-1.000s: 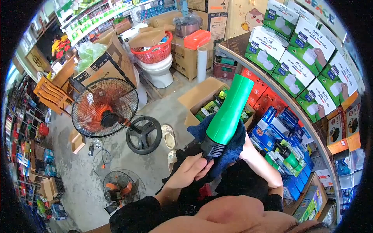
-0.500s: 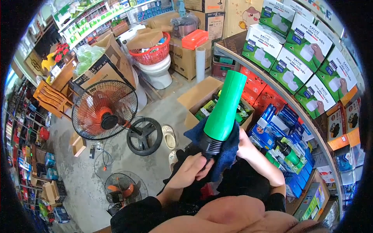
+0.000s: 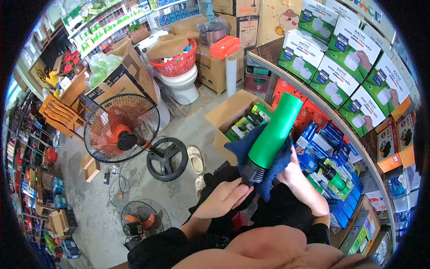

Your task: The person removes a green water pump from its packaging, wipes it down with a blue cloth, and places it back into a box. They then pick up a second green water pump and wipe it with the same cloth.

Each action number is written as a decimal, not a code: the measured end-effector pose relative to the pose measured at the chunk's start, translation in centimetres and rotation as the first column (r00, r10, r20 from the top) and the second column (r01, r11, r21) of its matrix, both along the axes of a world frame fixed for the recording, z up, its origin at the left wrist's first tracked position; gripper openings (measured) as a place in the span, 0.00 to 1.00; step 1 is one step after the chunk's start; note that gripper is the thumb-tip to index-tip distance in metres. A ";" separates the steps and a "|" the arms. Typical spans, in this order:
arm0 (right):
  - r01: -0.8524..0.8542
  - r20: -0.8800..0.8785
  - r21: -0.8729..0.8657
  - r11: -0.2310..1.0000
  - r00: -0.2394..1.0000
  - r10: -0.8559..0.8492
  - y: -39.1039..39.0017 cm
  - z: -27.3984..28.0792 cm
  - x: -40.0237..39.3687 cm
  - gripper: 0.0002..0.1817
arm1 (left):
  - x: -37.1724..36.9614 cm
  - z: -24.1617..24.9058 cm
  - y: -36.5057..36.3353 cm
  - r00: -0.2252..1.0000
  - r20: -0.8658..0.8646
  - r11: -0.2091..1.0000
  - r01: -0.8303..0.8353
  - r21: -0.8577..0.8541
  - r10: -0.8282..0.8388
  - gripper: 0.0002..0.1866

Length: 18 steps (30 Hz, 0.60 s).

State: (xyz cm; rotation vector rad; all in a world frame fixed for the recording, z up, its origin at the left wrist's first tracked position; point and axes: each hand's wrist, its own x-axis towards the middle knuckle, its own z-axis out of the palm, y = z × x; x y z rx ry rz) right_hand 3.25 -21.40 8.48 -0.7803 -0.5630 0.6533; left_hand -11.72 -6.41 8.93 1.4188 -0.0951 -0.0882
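Observation:
In front of my lap is what looks like a handheld blower, with a wide green tapered nozzle and a black ribbed neck. My left hand is closed around its black lower end. Behind the nozzle, a dark blue cloth is bunched against the green plastic. My right hand presses this cloth to the nozzle's right side; its fingertips are hidden behind cloth and nozzle. The nozzle points up and to the right.
An open carton holds green-and-black packs. A similar green-and-black item lies on blue boxes at right. Bulb boxes are stacked on the curved counter. A standing fan and a smaller fan are at left.
The blower has shifted right and slightly down and leans further right. Both hands moved with it, and the blue cloth now sits further right, with more of it showing left of the nozzle.

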 end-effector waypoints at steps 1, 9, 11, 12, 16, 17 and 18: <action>-0.010 -0.022 0.040 0.999 1.000 0.011 -0.4 -0.1 0.3 0.34 | 0.0 0.2 0.0 1.000 0.012 0.983 0.001 0.183 -0.003 0.18; 0.400 -0.227 -0.014 0.916 0.891 -0.393 -2.4 1.1 0.6 0.22 | 0.8 -0.3 -0.5 0.970 0.239 0.859 -0.088 0.504 -0.040 0.15; 0.413 -0.306 -0.001 0.911 0.867 -0.393 -2.3 2.4 0.3 0.22 | 0.9 -0.2 -0.2 0.974 0.214 0.854 -0.043 0.518 -0.080 0.15; 0.475 -0.220 0.018 0.880 0.860 -0.460 -2.6 1.7 0.9 0.23 | 0.9 -0.1 0.0 0.974 0.212 0.855 -0.043 0.516 -0.079 0.15; 0.467 -0.331 -0.070 0.882 0.823 -0.462 -2.7 1.6 0.7 0.25 | 0.6 0.7 0.4 0.982 0.024 0.939 0.173 0.298 -0.188 0.16; 0.464 -0.366 -0.098 0.880 0.806 -0.465 -2.7 1.6 0.6 0.26 | 0.6 0.8 0.4 0.976 -0.038 0.958 0.216 0.187 -0.212 0.16; 0.460 -0.399 -0.127 0.879 0.787 -0.470 -2.7 1.6 0.6 0.27 | 0.5 0.7 0.3 0.977 -0.037 0.959 0.215 0.185 -0.211 0.16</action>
